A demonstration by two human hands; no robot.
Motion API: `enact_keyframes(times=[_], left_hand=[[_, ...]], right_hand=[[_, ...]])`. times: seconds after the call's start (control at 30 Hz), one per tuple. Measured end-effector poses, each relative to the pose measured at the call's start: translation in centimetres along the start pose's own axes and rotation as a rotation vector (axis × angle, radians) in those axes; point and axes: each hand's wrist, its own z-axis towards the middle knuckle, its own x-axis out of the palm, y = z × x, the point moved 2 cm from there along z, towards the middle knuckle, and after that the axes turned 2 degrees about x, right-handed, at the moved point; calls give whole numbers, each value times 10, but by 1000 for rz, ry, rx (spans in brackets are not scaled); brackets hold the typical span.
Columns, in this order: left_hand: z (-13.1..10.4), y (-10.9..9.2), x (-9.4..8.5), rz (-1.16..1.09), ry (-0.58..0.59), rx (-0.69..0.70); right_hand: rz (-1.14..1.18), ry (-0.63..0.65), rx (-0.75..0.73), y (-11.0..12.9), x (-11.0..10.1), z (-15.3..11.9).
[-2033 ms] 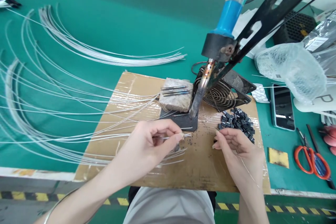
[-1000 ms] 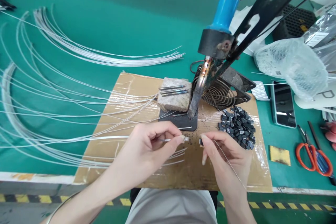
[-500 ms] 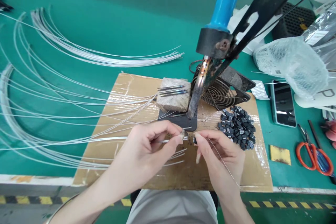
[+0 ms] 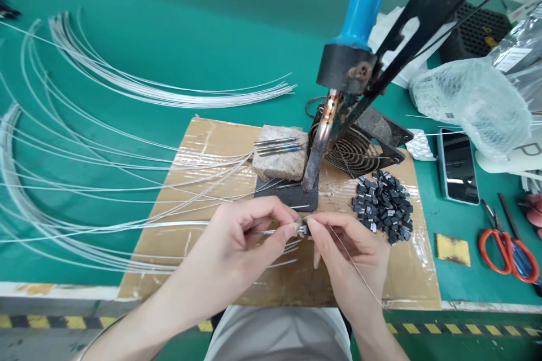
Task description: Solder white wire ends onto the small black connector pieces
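Note:
My left hand (image 4: 243,248) pinches white wires (image 4: 182,224) near their ends, between thumb and forefinger. My right hand (image 4: 355,254) is closed on a small black connector (image 4: 306,229), held at the tips of the wires. The two sets of fingertips nearly meet over the cardboard; whether the wires sit inside the connector is too small to tell. A thin pale strand (image 4: 355,268) runs out from the right fingers across that hand. Close by on the right lies a pile of small black connectors (image 4: 383,206).
A hot-air nozzle (image 4: 315,158) on a black arm hangs just beyond my hands, by a fan (image 4: 353,152). Silvery rods rest on a wrapped block (image 4: 279,166). Loose white wires (image 4: 63,220) curve over the left. A phone (image 4: 458,166) and red-handled scissors (image 4: 495,251) lie right.
My right hand has moved slightly left, bringing the black connector up to the wire ends in my left hand. The gap between the hands has closed.

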Motion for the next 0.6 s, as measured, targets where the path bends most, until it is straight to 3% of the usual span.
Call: enact_keyframes(times=[0.6], left_hand=[[2,6,2,-92,-23,-45]], right_hand=[[-68,-10,-19,0,-1,-1]])
